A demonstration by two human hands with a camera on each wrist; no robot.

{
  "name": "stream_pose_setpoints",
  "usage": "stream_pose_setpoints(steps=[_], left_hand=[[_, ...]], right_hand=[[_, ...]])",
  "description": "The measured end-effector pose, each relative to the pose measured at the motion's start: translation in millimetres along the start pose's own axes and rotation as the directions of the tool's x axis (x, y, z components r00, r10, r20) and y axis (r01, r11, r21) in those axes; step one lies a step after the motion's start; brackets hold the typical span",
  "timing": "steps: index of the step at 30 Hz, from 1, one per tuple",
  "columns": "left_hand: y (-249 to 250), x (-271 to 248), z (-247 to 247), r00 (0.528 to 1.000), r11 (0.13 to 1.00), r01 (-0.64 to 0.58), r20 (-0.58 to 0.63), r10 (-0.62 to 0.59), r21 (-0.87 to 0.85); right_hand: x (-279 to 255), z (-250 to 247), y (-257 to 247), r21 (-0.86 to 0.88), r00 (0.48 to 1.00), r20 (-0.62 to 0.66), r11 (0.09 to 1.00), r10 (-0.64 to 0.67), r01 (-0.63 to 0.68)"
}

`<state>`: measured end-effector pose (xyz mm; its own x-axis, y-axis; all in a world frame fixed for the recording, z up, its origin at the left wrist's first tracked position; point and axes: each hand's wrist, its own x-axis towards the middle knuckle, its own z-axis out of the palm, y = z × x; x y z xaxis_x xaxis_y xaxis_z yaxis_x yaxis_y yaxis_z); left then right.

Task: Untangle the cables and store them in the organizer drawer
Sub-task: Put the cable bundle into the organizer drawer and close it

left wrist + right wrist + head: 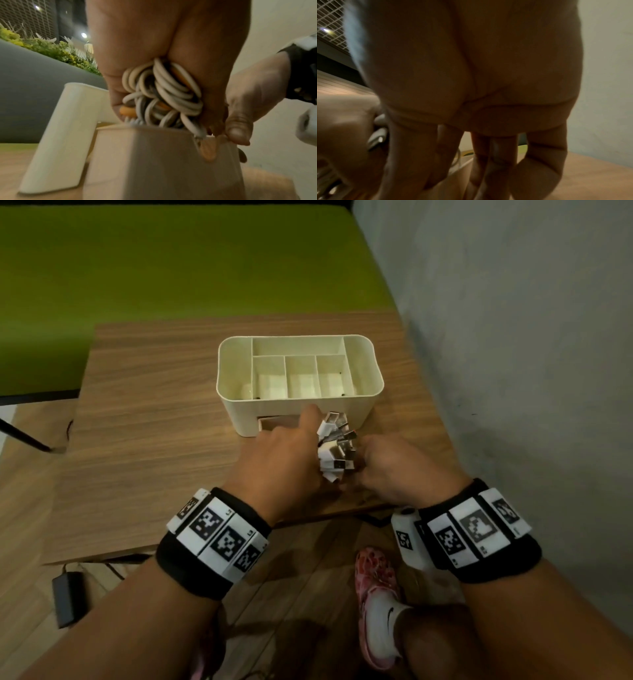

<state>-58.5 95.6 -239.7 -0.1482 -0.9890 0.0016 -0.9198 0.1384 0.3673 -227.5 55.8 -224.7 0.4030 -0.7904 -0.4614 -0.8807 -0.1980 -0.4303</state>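
A cream organizer with several open compartments stands on the wooden table; its drawer slot gapes at the front. The drawer sits pulled out under my hands, beside the organizer. My left hand grips a coiled bundle of white cables, USB plugs sticking up. In the left wrist view the cable coils hang just above the drawer from my left hand. My right hand is right beside it, thumb and fingers pinching the drawer's right rim.
A grey wall runs close along the table's right side. A green surface lies behind the table. On the floor below the near edge are a black adapter and my foot in a pink shoe.
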Motion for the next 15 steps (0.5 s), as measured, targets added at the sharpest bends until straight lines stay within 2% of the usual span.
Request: stream_pose_setpoints(steps=[6,11,15], left_hand=[[-0.5,8.1,7.3,0.999,0.993,0.041,0.007,-0.042,0.108],[-2.4,12.3,10.5,0.996,0.989,0.072,0.037,-0.077,0.128],[-4.1,15.8,11.7,0.985,0.986,0.096,0.131,-0.114,0.136]], right_hand=[[-0.5,4.3,-6.5,0.036,0.992,0.099,0.996,0.078,-0.082],[0.5,3.6,-8.8,0.074,0.988,0.128,0.993,0.085,-0.095],[-7.6,-10.6,-1.5,0.113,0.981,0.191,0.992,0.026,-0.048]])
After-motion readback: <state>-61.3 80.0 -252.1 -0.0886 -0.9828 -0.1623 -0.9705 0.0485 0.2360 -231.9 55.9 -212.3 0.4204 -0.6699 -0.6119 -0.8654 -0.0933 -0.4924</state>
